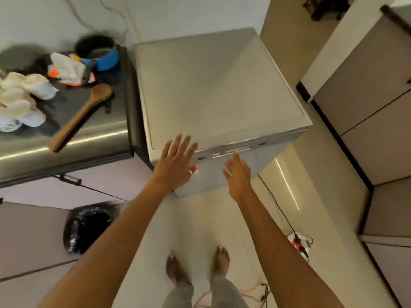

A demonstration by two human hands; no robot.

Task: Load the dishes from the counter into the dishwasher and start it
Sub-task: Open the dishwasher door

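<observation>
Our two bare feet [198,265] stand on the pale floor [200,218], right below us. We reach both arms out to the grey dishwasher [218,85], which stands shut beside the steel worktop [66,138]. Our left hand [176,162] is spread flat, with its fingers over the front top edge. Our right hand [236,172] is open too, with nothing in it, and its fingertips are near the long slot of the handle [231,150].

We think the step now is to open the door. To do it well, we should hook our fingers in the slot and pull slowly, and step back so the door has room.

On the worktop we count one blue pot [97,52] and one wooden spoon [82,115]. Some white crumpled things [22,96] lie there too, and we cannot tell what they are. One black bin bag [86,227] sits on the floor.
</observation>
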